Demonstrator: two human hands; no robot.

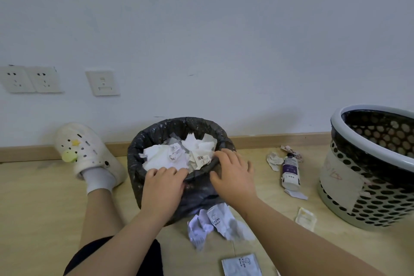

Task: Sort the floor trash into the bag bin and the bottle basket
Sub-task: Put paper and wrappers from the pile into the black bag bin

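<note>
fingers (pixel 177 171) of both hands rest spread on bin (pixel 156 134) rim — bottle (pixel 290 170), basket (pixel 336 177) right.

L hand (pixel 162 186): palm down, fingers curled | R hand (pixel 233 175): palm down, fingers spread

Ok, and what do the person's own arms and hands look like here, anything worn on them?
Both arms are bare to the frame edge: no sleeves, gloves, watch or rings visible on the left hand or the right hand. Nails look short and unpainted. No markings or bands at either wrist.
</note>
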